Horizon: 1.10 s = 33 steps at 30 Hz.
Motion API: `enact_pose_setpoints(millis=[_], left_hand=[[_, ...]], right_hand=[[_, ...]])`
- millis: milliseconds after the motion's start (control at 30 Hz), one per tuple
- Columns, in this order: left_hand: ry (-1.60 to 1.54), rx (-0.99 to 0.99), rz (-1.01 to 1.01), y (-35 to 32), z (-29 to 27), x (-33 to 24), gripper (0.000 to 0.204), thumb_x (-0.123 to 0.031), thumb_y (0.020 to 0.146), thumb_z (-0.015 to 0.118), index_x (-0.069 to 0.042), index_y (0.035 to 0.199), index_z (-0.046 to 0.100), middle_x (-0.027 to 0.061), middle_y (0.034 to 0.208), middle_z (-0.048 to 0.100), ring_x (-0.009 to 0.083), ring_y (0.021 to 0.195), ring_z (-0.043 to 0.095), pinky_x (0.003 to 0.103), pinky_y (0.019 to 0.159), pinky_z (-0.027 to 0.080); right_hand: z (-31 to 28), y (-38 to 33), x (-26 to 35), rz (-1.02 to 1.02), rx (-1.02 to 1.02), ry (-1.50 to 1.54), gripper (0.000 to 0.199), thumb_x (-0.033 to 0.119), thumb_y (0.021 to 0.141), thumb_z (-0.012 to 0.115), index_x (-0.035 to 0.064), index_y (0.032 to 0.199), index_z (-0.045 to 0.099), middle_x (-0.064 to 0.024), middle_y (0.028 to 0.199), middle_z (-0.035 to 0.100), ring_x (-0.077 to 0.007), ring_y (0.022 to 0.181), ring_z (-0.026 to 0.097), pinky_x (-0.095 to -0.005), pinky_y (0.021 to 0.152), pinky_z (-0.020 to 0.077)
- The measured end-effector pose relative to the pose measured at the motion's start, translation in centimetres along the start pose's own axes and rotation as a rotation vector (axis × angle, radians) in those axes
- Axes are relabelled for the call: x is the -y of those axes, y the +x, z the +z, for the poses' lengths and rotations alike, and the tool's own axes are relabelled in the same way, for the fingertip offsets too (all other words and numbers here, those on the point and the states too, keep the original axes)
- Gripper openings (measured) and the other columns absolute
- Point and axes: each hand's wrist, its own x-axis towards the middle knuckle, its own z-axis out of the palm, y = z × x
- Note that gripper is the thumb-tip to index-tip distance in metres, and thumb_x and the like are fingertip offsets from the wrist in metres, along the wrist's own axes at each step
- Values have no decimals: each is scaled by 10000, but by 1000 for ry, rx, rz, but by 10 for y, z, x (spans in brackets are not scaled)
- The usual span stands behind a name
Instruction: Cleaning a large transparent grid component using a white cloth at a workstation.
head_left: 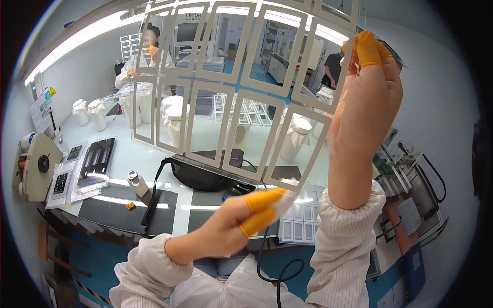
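Note:
A large clear sheet with rows of grey-beige rectangular frames point(269, 92) is held up tilted before me. My right hand point(367, 97), with orange finger cots, grips its upper right edge, fingers closed. Near the lower edge is my left hand point(221, 226), also wearing orange finger cots. Its fingers pinch a white wipe point(284, 204), blurred by motion, close to the bottom right frame. Whether the wipe touches the sheet I cannot tell. Below lies a stack of similar framed sheets point(298, 228), partly hidden by my right sleeve.
On the glass-topped table are a black waist bag point(205, 174), a small white bottle point(136, 183), loose orange finger cots point(131, 206) and a black slotted panel point(96, 161). Several cloth-covered white jars point(96, 114) stand farther back. A co-worker point(149, 64) sits opposite; another person point(333, 69) is behind.

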Motion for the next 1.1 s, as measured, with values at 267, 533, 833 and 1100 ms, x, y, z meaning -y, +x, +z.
enact_pose_setpoints(millis=[267, 533, 833, 1100], left_hand=[[-750, 40, 64, 32, -25, 28, 396, -222, 845, 544, -45, 1185, 445, 107, 976, 523, 166, 757, 544, 272, 659, 467], [-807, 177, 164, 47, -5, 37, 418, -231, 792, 628, -37, 1131, 479, 53, 954, 530, 144, 830, 540, 267, 736, 465], [-735, 184, -29, 4, -4, 44, 283, -87, 839, 551, -16, 1112, 543, 76, 1034, 563, 141, 889, 550, 248, 803, 425], [324, 29, 392, -21, 4, 0, 254, 4, 703, 591, 1, 957, 583, 58, 701, 473, 160, 573, 489, 233, 515, 383]], right_hand=[[4, -8, -3, 92, -17, -57, 275, 107, 816, 494, -17, 1061, 501, -106, 917, 552, -166, 853, 564, -258, 851, 437], [5, -12, 0, 83, 50, -4, 201, 50, 745, 434, -1, 905, 544, 3, 650, 494, -16, 455, 410, -131, 433, 364], [4, -13, 0, 106, 139, 86, 203, 85, 825, 501, -17, 994, 549, -80, 880, 558, -136, 865, 551, -253, 865, 426], [17, -14, 4, 44, -70, -32, 229, 97, 832, 505, -18, 1028, 528, -92, 909, 551, -151, 883, 551, -268, 890, 420]])
